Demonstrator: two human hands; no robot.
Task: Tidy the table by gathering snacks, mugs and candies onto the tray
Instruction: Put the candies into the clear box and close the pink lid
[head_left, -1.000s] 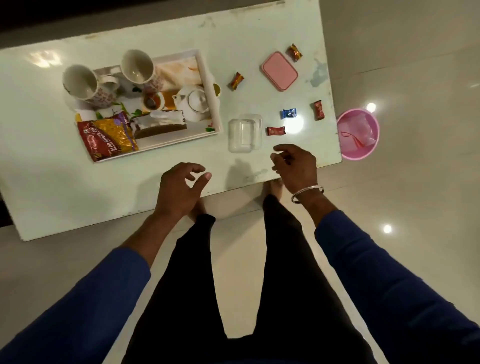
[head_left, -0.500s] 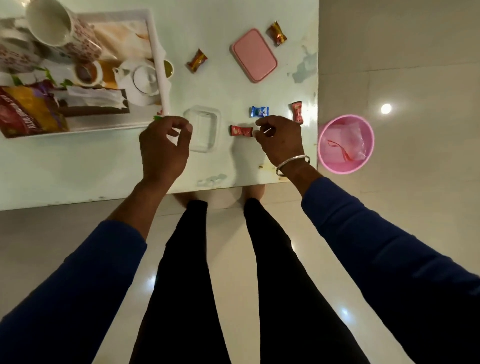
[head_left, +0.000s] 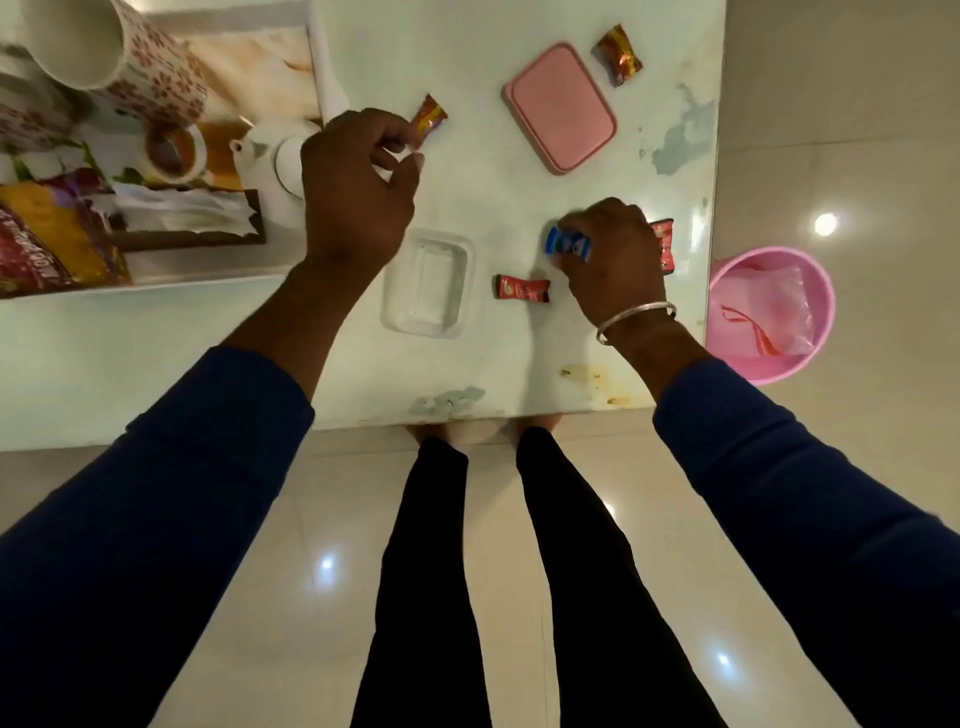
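Candies number five on the table (head_left: 208, 364): one blue candy (head_left: 569, 243) pinched by the right hand (head_left: 613, 260) at centre right, three red, and one orange-red candy (head_left: 430, 115) the left hand (head_left: 353, 192) grasps. Two mugs (head_left: 130, 57) sit on the tray (head_left: 322, 67), upper left.

Left hand (head_left: 353, 192): arm extended forward, fingers curled, thumb and forefinger close together at the tips; contact with anything cannot be confirmed. Right hand (head_left: 610, 254): knuckles up, fingers curled, pinching a blue candy (head_left: 569, 243); bangle on wrist.
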